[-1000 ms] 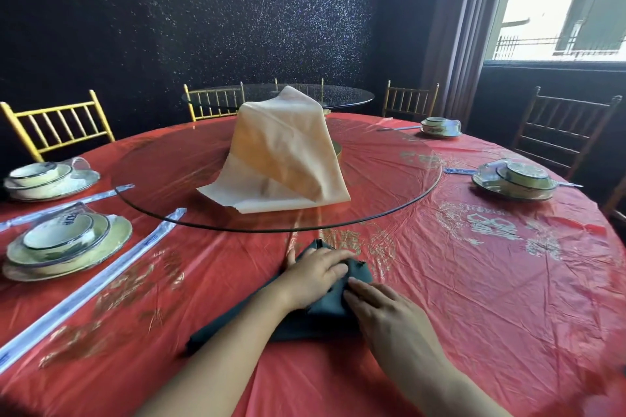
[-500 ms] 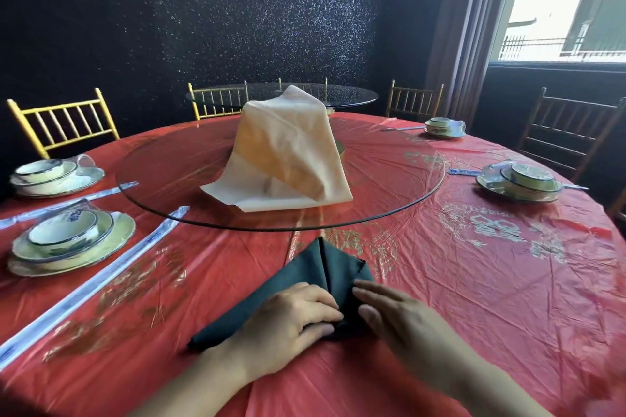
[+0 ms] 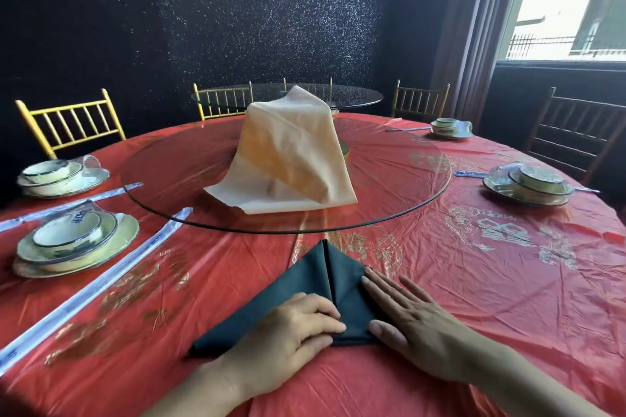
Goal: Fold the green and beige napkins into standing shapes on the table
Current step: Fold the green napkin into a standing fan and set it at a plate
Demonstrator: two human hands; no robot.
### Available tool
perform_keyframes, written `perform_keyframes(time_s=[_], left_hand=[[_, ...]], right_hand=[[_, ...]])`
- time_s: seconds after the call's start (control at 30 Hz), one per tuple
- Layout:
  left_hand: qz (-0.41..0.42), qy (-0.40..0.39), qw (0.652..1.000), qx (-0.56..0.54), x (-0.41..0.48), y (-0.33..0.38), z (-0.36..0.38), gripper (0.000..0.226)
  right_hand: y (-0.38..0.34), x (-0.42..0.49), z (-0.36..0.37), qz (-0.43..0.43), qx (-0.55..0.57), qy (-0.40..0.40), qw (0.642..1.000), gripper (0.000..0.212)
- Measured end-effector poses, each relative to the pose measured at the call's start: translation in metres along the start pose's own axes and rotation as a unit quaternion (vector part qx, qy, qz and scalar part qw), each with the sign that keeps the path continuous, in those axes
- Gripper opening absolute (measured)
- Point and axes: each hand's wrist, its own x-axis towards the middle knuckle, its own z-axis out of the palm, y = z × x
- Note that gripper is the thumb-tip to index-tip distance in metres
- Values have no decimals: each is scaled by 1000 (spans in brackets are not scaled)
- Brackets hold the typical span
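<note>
"Green napkin (image 3: 305,284), where did it lie?"

"Flat on the red tablecloth (image 3: 474,298), at the near edge, just short of the glass turntable (image 3: 406,186). It was folded into a triangle, point away from the person, with two flaps meeting at a centre seam."

"And the hands?"

"Both were on it. The right hand (image 3: 413,325) lay flat, fingers straight and spread, pressing the right flap down. The left hand (image 3: 288,338) had its fingers bent, tips on the cloth beside the bottom of the seam. The thumb was hidden, so I couldn't tell whether it pinched a layer or only pinned it."

"So which step was that?"

"I'd call it creasing: flaps brought to the middle, edges being flattened. It was an early step, since nothing of the green one stood up yet."

"The beige napkin (image 3: 291,152)?"

"It was on the turntable, well apart from the hands, draped up into a loose peak. Draped over what, I couldn't see. I wouldn't count it as folded."

"What did the next move call for?"

"One hand would need to hold the seam shut while the other lifted or turned the cloth, or the flaps might spring open on that slick plastic cover."
</note>
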Motion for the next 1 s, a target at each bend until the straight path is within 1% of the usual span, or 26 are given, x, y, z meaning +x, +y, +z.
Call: perform_keyframes(time_s=[0.07, 0.13, 0.23, 0.33, 0.4, 0.57, 0.67, 0.77, 0.83, 0.93, 0.97, 1.0], left_hand=[[-57, 34, 994, -87, 2, 1, -1, 22], [-88, 71, 986, -126, 4, 0, -2, 19], [-129, 99, 980, -118, 6, 1, 0, 15], [-156, 91, 975, -132, 7, 4, -1, 6], [-165, 83, 973, -139, 7, 4, -2, 9], [-155, 65, 981, -97, 7, 7, -1, 26], [-149, 47, 984, -89, 6, 6, -1, 26], [-139, 28, 989, -47, 5, 2, 1, 36], [-135, 14, 990, -30, 5, 4, 0, 39], [-122, 12, 992, -4, 4, 6, -1, 56], [-120, 9, 993, 9, 4, 8, -1, 56], [-108, 8, 993, 37, 3, 9, 0, 50]], right_hand=[[2, 0, -5, 2, 42, 13, 999, 98], [0, 1, -10, -5, 85, 27, 996, 103], [-5, 4, -10, -19, 115, 28, 993, 103], [-11, 8, -3, -26, 99, 30, 994, 100], [-17, 10, -2, -32, 78, 31, 996, 95], [-24, 14, 5, -45, 28, 41, 998, 88], [-21, 14, 11, -58, 6, 60, 996, 83], [-23, 14, 6, -42, 28, 29, 998, 80], [-22, 13, 2, -25, 42, 17, 999, 84], [-20, 11, 3, -18, 3, 6, 1000, 92], [-20, 11, 4, -19, -9, 0, 1000, 91], [-22, 11, 3, -18, -17, -7, 1000, 89]])
